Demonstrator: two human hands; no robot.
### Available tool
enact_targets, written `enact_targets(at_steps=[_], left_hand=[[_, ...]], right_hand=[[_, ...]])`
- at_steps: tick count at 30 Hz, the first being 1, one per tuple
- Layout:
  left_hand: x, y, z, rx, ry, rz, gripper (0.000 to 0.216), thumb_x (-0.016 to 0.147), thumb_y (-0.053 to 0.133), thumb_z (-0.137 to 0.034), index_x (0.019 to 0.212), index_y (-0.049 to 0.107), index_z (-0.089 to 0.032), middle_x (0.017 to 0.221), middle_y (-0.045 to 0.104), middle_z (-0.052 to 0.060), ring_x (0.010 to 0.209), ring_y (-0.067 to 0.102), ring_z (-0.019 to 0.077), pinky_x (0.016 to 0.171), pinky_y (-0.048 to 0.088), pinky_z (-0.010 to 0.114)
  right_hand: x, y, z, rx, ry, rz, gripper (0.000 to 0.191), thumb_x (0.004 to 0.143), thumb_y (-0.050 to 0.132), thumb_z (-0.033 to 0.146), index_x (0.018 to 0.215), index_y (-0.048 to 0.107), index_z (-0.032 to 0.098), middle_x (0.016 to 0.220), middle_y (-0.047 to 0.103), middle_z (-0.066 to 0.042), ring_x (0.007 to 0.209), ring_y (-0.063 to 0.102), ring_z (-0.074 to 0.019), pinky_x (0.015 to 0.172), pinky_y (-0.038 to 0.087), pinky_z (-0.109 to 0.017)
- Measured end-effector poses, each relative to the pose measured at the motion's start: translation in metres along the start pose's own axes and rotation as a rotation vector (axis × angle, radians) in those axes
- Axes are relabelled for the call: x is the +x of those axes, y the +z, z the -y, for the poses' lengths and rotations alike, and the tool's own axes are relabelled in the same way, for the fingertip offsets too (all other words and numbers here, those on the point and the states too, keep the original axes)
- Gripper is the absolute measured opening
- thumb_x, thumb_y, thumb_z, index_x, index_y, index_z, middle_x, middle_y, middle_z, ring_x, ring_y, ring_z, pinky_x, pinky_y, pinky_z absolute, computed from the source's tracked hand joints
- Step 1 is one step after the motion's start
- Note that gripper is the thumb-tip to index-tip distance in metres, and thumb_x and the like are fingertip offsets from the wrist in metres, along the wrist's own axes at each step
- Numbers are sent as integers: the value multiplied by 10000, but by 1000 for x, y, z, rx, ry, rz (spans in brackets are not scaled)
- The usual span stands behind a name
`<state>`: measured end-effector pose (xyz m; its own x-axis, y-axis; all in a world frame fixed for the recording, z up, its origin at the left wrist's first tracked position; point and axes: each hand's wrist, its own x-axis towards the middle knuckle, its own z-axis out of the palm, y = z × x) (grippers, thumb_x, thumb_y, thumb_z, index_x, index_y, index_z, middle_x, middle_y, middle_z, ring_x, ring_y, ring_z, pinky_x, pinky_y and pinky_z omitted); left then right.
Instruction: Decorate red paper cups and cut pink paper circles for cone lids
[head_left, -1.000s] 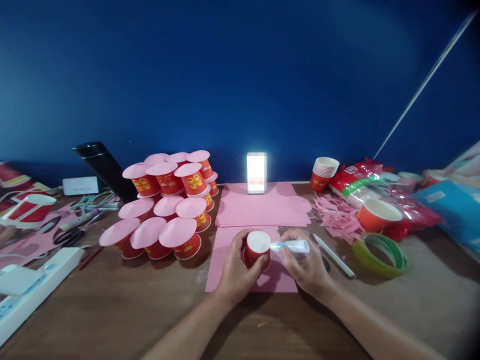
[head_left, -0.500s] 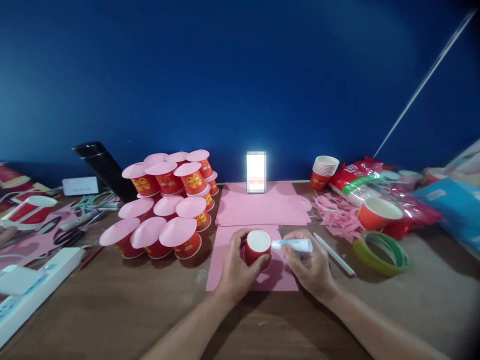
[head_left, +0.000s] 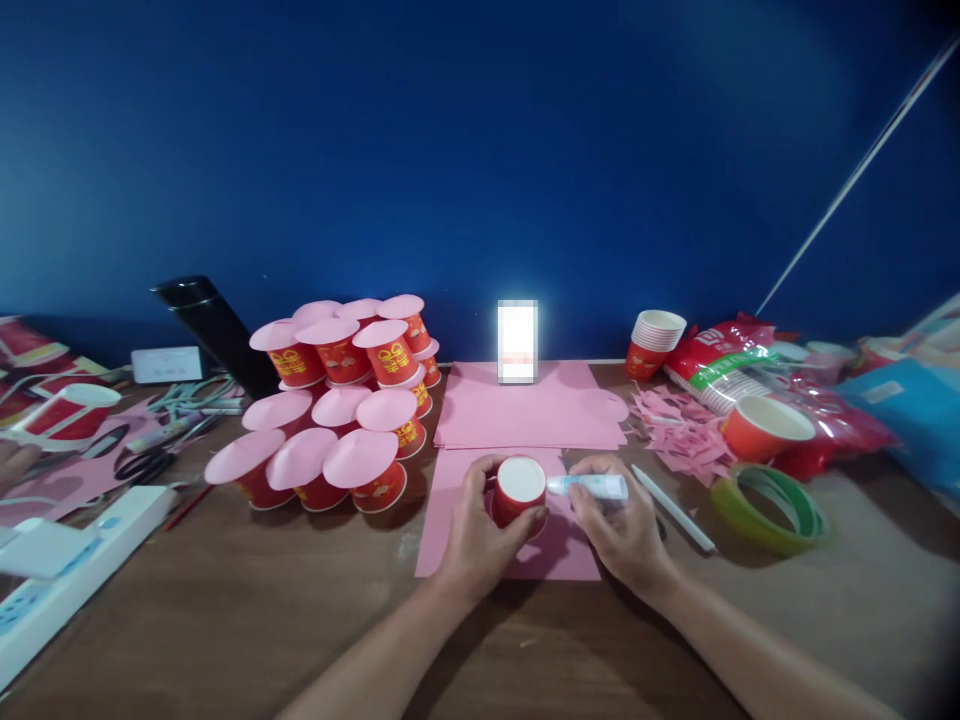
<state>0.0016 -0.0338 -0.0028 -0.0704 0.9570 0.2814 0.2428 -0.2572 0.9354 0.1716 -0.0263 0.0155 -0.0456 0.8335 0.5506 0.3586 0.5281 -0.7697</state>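
Note:
My left hand is wrapped round a red paper cup, which stands upside down with its white base upward. Beneath it lies a sheet of pink paper. In my right hand is a glue stick, held level with its tip at the right edge of the cup's base. Whether the tip touches the rim I cannot tell. To the left, red cups with pink paper discs on top are grouped and stacked in layers.
Behind my hands lies more pink paper, with a bright phone upright at the wall. On the right are a white pencil-like stick, tape roll, paper scraps and nested cups. A power strip and scissors lie left.
The whole view has shifted slightly, so things appear a little to the right. Both hands keep their hold on the cup and the glue stick, in nearly the same pose.

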Motion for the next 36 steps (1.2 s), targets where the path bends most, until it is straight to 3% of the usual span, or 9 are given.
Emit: enact_targets(at_steps=[7,14,36], left_hand=[[0,0,-2,-6,-28,13,537,672,733,-255,1122,444,-214,1114,559,64,1022,558,197,909,439,368],[0,-1,0,16,-10,-41,543,649,749,-286,1102,458,-214,1105,559,65,1011,558,204,877,452,360],[1,-2,2,84,-11,-93,612,590,790,-375,1078,462,-207,1070,555,62,953,555,199,851,448,368]], right_hand=[[1,-1,2,15,-10,-17,93,828,564,190,916,539,212,707,566,27,535,507,-85,482,429,-181],[1,-4,-4,23,-3,15,162,794,582,181,943,530,219,811,587,-19,687,581,-146,585,485,-248],[5,-6,12,-185,-377,87,180,818,532,128,977,514,211,827,606,-45,736,595,-170,653,498,-301]])
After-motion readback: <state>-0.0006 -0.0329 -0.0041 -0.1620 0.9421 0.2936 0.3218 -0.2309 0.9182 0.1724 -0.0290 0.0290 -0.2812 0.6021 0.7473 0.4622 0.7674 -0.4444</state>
